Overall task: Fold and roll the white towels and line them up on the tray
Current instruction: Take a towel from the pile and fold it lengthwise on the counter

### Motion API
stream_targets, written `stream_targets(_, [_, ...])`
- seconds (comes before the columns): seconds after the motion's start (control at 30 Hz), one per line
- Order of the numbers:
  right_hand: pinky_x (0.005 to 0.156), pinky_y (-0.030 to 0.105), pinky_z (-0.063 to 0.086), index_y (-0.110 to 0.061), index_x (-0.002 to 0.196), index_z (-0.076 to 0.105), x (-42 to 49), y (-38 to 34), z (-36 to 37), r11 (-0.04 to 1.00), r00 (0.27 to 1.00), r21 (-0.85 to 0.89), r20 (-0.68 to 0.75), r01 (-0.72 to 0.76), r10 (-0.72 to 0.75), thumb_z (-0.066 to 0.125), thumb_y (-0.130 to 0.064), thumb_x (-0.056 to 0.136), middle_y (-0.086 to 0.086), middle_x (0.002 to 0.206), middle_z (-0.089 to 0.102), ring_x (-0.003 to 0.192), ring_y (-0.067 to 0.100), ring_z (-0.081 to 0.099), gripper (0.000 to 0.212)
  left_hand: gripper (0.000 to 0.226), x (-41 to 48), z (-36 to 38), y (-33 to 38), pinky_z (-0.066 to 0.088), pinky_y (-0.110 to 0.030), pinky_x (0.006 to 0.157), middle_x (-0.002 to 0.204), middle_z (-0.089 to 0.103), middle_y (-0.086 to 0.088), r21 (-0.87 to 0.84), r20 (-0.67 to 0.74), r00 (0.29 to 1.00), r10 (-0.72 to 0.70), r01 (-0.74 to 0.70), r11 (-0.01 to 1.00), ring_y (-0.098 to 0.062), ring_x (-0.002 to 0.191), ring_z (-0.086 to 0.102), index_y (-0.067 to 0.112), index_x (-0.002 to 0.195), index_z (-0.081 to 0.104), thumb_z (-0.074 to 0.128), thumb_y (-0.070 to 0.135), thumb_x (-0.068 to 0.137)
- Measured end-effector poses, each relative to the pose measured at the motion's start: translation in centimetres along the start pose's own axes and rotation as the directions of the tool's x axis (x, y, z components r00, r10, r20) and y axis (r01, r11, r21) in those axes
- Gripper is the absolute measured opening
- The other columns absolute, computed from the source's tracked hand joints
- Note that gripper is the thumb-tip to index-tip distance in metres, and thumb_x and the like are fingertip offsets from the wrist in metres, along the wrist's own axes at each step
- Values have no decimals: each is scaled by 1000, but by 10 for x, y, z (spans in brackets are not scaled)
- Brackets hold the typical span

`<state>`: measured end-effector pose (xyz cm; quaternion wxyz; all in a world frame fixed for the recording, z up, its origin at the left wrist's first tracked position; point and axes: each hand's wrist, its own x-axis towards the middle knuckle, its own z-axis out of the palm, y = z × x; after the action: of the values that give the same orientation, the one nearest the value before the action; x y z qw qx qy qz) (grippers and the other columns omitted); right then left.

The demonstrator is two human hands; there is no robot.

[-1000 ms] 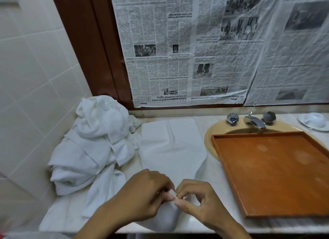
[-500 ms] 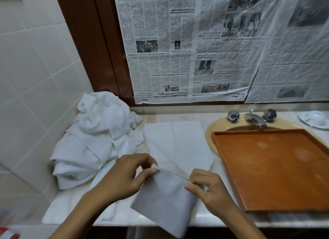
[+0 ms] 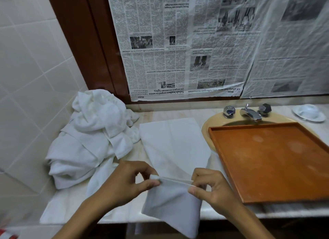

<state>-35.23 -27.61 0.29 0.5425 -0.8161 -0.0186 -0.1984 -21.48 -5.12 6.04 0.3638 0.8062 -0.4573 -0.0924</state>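
A white towel (image 3: 173,146) lies stretched along the marble counter, its near end lifted and folded over so the flap (image 3: 170,206) hangs past the counter's front edge. My left hand (image 3: 124,183) pinches the left corner of the folded edge. My right hand (image 3: 211,190) pinches the right corner, the edge taut between them. The wooden tray (image 3: 267,160) sits to the right, over the sink, with nothing on it.
A heap of crumpled white towels (image 3: 89,137) fills the counter's left end against the tiled wall. Behind the tray are the chrome tap (image 3: 249,112) and a white soap dish (image 3: 308,112). Newspaper (image 3: 195,43) covers the wall behind the counter.
My hands, close together at the towel's near end a second ago, have moved apart and lifted, spreading the folded edge so the flap hangs down.
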Motion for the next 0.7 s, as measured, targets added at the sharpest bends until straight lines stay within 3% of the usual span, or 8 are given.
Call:
stream_targets(0.13, [56, 25, 36, -26, 52, 59, -1, -2, -1, 1000, 1000, 13, -8, -15, 16, 68, -29, 74, -14, 62, 49, 56, 8, 47, 24, 21, -8, 11, 3, 40, -7, 70, 80, 69, 20, -37, -85, 996, -8, 5, 999, -1, 82, 64, 39, 77, 69, 64, 60, 80])
stream_targets(0.23, [58, 21, 37, -26, 56, 58, -2, 0, -1, 1000, 1000, -22, -4, 0, 0, 69, -30, 77, -17, 64, 50, 58, 6, 48, 24, 5, -10, 13, 9, 39, -5, 66, 85, 69, 21, -54, -124, 992, -20, 13, 998, 4, 85, 60, 48, 86, 64, 69, 51, 86])
stream_targets(0.33, [60, 20, 38, -28, 58, 57, -5, 4, -3, 999, 1000, -35, 28, -7, 8, 68, -31, 80, -19, 64, 49, 60, 4, 48, 24, 20, -11, 11, 6, 41, -9, 69, 85, 71, 17, -96, -138, 990, -15, 2, 995, -1, 82, 63, 43, 87, 66, 64, 61, 79])
stream_targets(0.43, [61, 22, 38, -33, 55, 54, -5, 10, -8, 999, 998, -26, 61, -31, 32, 66, -33, 80, -18, 65, 48, 62, 5, 49, 27, 43, -13, 4, -3, 46, -20, 73, 83, 72, 10, -255, -150, 986, -73, 33, 966, -5, 78, 65, 36, 82, 70, 62, 77, 72])
stream_targets(0.6, [60, 28, 36, -22, 55, 54, -7, 32, -15, 990, 995, -142, 93, -19, 32, 63, -38, 83, -11, 64, 44, 61, 5, 45, 34, 38, -9, -15, -17, 45, -16, 76, 84, 69, 4, -438, -250, 955, -159, 35, 898, -7, 84, 63, 24, 86, 69, 66, 60, 73])
stream_targets(0.7, [58, 20, 34, -17, 57, 50, -8, 48, -22, 975, 994, -218, 97, -32, 55, 60, -43, 83, -15, 63, 44, 60, 0, 44, 38, 32, -6, -28, -29, 43, -22, 81, 86, 68, 2, -451, -330, 917, -224, 55, 891, -11, 88, 62, 24, 87, 67, 59, 53, 75])
